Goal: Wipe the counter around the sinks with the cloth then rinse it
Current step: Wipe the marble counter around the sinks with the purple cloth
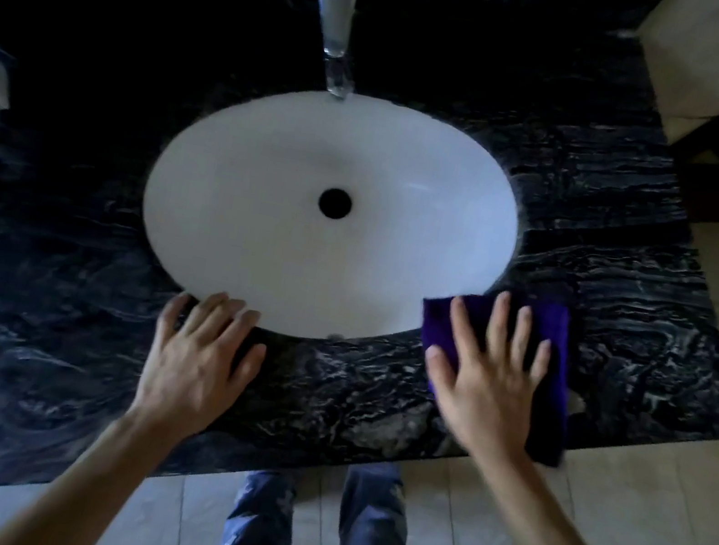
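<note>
Pressing flat on the purple cloth (550,349), the right hand (489,381) had its fingers straight and spread, nothing curled around the fabric; that looked to me like the way to keep as much cloth as possible against the stone while it was pushed along. The cloth lay under that palm on the dark marbled tabletop (628,319), its far corner just beside the rim of the white sink (263,207) and its near end reaching the front edge. The left hand (200,350) held nothing. It rested open on the tabletop with its fingertips at the sink's near rim, well apart from the cloth, and I took it for a brace while the person leaned over. Beyond both hands the faucet (336,13) stood over the far side of the basin; I could not tell whether water was running. Judging by where the cloth sat, the wiping was on the right of the sink, with the rinse not yet begun.
</note>
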### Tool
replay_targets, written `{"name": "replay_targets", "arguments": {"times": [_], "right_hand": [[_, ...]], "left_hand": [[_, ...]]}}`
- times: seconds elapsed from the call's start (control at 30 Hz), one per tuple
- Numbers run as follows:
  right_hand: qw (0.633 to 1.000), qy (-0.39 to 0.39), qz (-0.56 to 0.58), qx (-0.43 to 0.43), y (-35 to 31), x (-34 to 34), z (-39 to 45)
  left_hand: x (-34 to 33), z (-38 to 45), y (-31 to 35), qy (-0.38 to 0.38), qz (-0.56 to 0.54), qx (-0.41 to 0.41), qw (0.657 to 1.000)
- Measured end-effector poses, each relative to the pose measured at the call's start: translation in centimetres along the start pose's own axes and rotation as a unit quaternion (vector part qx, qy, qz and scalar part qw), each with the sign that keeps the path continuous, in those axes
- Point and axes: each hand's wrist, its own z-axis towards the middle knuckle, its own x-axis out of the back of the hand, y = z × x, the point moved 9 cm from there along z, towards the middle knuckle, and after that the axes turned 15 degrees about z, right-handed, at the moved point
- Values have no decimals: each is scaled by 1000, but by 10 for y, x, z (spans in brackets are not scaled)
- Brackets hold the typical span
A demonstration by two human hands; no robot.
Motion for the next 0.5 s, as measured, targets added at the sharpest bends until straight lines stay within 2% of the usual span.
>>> {"name": "replay_targets", "arguments": {"times": [0.13, 0.23, 0.3, 0.33, 0.43, 0.5], "right_hand": [[997, -8, 41, 63, -125, -39, -59], [988, -45, 37, 140, -157, -52, -67], [987, -43, 27, 153, -130, -46, -57], [992, -26, 16, 126, -106, -39, -46], [999, 23, -18, -20, -25, -13, -15], [997, 22, -19, -76, -4, -7, -10]], "left_hand": [[0, -1, -2, -3, -18, -13, 1000], [-2, -4, -5, -7, -26, -14, 1000], [-3, -5, -6, -3, -31, -13, 999], [-3, -5, -7, -3, -34, -13, 999], [-3, -5, -7, -5, -41, -11, 999], [-4, -5, -8, -6, -45, -9, 999]]}}
